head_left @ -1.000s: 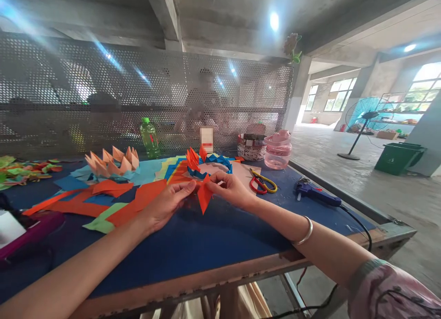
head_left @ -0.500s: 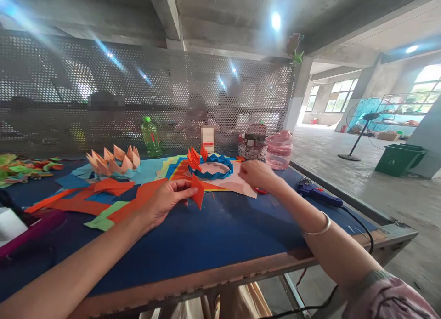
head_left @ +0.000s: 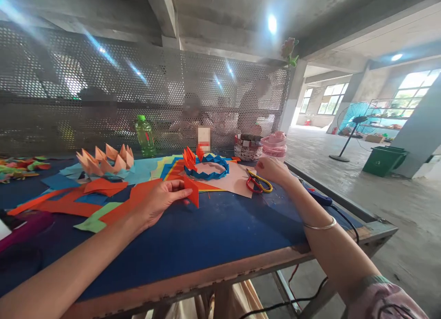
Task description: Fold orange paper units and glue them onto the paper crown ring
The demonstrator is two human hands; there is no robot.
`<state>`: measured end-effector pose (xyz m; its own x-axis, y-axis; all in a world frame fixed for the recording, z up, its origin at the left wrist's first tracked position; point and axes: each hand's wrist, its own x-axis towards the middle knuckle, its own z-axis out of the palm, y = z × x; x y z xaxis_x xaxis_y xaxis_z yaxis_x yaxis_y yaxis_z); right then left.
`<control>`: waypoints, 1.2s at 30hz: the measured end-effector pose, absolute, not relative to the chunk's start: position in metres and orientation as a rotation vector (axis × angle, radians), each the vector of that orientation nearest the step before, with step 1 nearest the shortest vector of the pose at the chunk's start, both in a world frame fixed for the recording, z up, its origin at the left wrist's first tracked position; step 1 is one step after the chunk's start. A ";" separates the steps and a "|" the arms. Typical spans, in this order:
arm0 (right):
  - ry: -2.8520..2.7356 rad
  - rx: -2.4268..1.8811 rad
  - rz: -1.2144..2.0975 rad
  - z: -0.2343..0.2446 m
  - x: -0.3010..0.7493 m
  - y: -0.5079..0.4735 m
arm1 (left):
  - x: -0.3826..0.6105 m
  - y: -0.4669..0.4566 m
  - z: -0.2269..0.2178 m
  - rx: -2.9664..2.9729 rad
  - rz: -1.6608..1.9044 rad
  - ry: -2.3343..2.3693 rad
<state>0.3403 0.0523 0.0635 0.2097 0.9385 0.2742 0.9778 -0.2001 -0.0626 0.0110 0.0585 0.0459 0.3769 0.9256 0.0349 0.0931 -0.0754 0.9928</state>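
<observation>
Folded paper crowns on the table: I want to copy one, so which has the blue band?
The blue-banded ring lying on the peach paper sheet; it carries orange points, whereas the other crown is all peach petals.

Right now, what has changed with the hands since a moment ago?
The right hand let go of the folded orange paper piece and moved right, ending beside the red-and-yellow scissors. The left hand still holds the piece. The blue-and-orange origami ring stayed put.
</observation>
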 end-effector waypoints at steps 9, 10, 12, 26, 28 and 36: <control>-1.868 -2.487 -0.144 0.057 0.433 -0.026 | 0.009 0.063 0.047 1.383 0.908 0.928; -1.864 -2.517 -0.130 0.052 0.440 -0.032 | 0.010 0.062 0.047 1.364 0.922 0.919; -1.860 -2.542 -0.129 0.042 0.448 -0.038 | 0.012 0.061 0.048 1.342 0.941 0.906; -1.659 -2.412 -0.494 0.030 0.432 -0.028 | 0.000 0.066 0.054 1.177 0.954 1.059; -1.700 -2.288 -0.486 0.039 0.407 -0.022 | -0.002 0.070 0.052 1.166 0.938 1.062; -1.817 -1.305 0.202 0.067 0.255 0.020 | -0.014 0.084 0.042 1.222 0.977 1.028</control>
<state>0.2546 0.0197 0.0668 -0.0766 0.8340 0.5464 0.6936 0.4383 -0.5717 -0.0143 0.0842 0.0421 0.2561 0.9631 -0.0832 -0.0338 0.0949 0.9949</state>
